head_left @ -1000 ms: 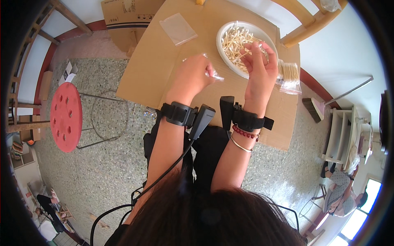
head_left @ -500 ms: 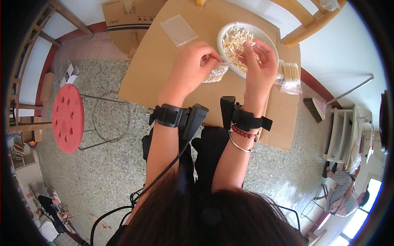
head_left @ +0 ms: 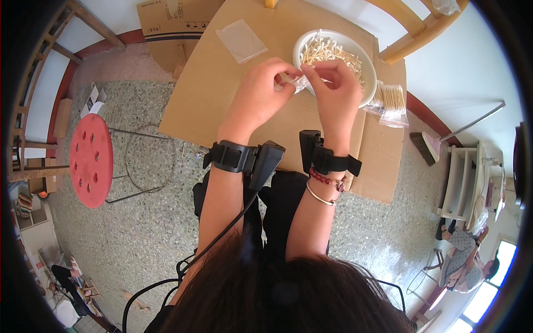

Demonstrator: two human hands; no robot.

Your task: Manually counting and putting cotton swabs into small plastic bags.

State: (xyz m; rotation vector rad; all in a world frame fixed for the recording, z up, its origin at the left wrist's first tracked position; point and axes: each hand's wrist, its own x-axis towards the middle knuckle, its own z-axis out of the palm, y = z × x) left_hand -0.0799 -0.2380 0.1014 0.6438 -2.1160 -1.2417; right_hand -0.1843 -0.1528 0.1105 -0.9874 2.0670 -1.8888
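My left hand (head_left: 260, 99) pinches the edge of a small clear plastic bag (head_left: 300, 83) between thumb and fingers. Thumb and fingertips of my right hand (head_left: 337, 93) press together at the same bag's upper edge, close to the left fingertips. Most of the bag is hidden behind the hands. Just beyond them stands a white bowl (head_left: 363, 55) heaped with loose cotton swabs (head_left: 328, 50); my right hand covers its near side.
An empty flat clear bag (head_left: 242, 41) lies on the cardboard (head_left: 214, 100) at the far left. Bagged cotton swabs (head_left: 393, 102) rest right of the bowl. A red stool (head_left: 92, 161) stands left, a broom (head_left: 426, 147) right. Another person (head_left: 465, 258) sits far right.
My right hand has moved left, from over the bowl to the bag beside my left hand, and its fingers have come together there. The left hand has barely shifted.
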